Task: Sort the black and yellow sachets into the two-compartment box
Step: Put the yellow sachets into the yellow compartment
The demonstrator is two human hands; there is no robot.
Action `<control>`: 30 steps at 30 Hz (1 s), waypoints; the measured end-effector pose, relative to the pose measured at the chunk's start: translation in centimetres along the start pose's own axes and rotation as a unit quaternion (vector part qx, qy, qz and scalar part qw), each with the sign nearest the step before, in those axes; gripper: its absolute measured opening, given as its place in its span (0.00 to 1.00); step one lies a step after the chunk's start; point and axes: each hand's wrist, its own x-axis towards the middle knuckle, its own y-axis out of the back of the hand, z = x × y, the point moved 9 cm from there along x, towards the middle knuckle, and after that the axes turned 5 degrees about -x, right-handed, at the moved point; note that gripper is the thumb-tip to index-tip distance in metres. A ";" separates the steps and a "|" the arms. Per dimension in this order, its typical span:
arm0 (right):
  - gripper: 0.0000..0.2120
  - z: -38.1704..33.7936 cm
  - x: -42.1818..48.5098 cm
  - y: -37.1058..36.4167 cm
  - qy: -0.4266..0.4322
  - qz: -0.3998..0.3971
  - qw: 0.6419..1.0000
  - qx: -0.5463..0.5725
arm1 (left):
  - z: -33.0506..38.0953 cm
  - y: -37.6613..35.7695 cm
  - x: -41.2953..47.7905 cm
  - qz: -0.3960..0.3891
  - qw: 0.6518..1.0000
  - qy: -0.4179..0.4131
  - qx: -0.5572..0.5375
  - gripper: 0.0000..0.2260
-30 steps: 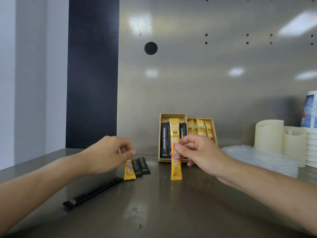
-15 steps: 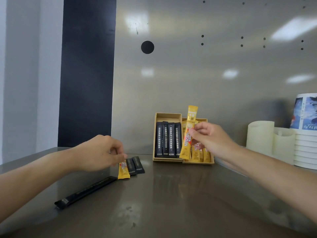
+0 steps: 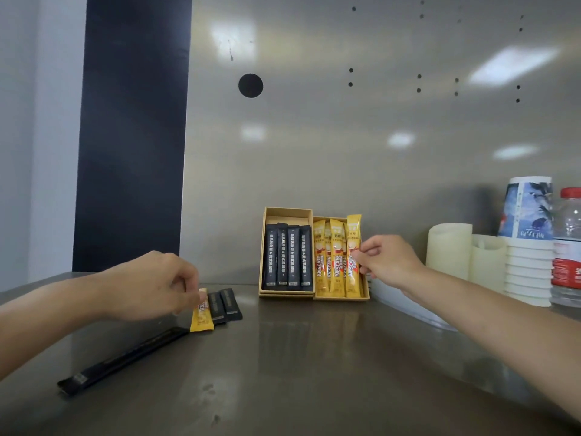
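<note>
The two-compartment cardboard box point(image 3: 288, 213) leans against the back wall, with black sachets point(image 3: 286, 259) on the left and yellow sachets point(image 3: 330, 259) on the right. My right hand point(image 3: 388, 261) pinches a yellow sachet point(image 3: 352, 247) standing at the right edge of the yellow compartment. My left hand point(image 3: 151, 286) rests on the counter with fingertips pinching the top of another yellow sachet point(image 3: 201, 316). Two black sachets point(image 3: 224, 305) lie beside it. A long black sachet point(image 3: 122, 360) lies diagonally at front left.
Cream cylinders point(image 3: 449, 250), a stack of paper cups point(image 3: 528, 240), a water bottle point(image 3: 567, 247) and clear plastic lids point(image 3: 408, 306) crowd the right of the steel counter point(image 3: 298, 372). A metal wall stands right behind the box.
My right hand carried its yellow sachet from in front of the box up and over into the right compartment. My left hand stayed on the yellow sachet at left.
</note>
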 end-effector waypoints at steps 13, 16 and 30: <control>0.04 -3.3 -1.4 0.6 0.121 0.066 0.982 -0.126 | -1.2 0.7 0.1 -0.019 0.999 0.021 0.024 0.15; 0.01 -5.8 -3.1 -0.6 0.175 0.035 0.979 -0.100 | -1.9 0.1 -0.6 -0.108 0.992 0.053 0.029 0.16; 0.05 -10.8 -10.4 -7.7 0.311 -0.103 0.942 -0.073 | -1.7 -2.8 -0.6 -0.047 0.986 0.155 0.037 0.42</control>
